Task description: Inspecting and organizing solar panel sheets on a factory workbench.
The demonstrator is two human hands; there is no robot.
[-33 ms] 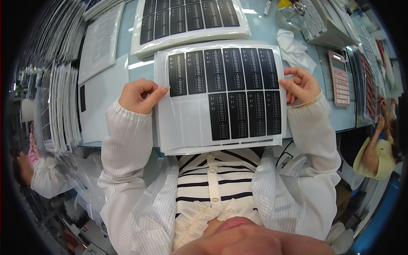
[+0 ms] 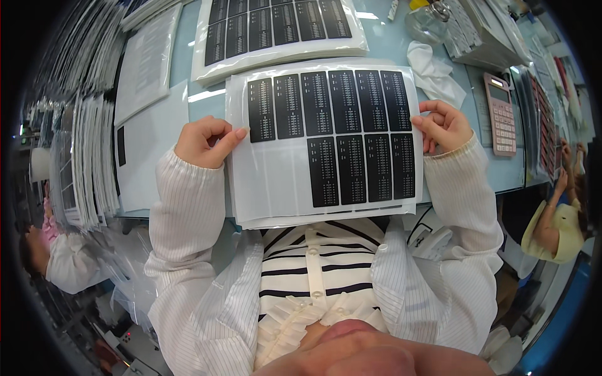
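Observation:
In front of me lies a sheet of black labels (image 2: 362, 136), on top of a stack of similar sheets near the table's front edge. Black rectangles with fine white markings fill its upper row and the right part of its lower row. The lower left of the backing is bare and whitish. My left hand (image 2: 204, 141) pinches the sheet's left edge, thumb on top and fingers curled under. At the right edge my right hand (image 2: 444, 127) grips it between the thumb and bent fingers. How many layers each hand holds is hidden.
Beyond the sheet sits another label stack (image 2: 282, 55) in clear wrapping. A crumpled white cloth (image 2: 434, 74), a glass jar (image 2: 427, 24) and a pink calculator (image 2: 502, 128) stand to the right. Packed sheets (image 2: 84, 156) line the left. Other people are at both sides.

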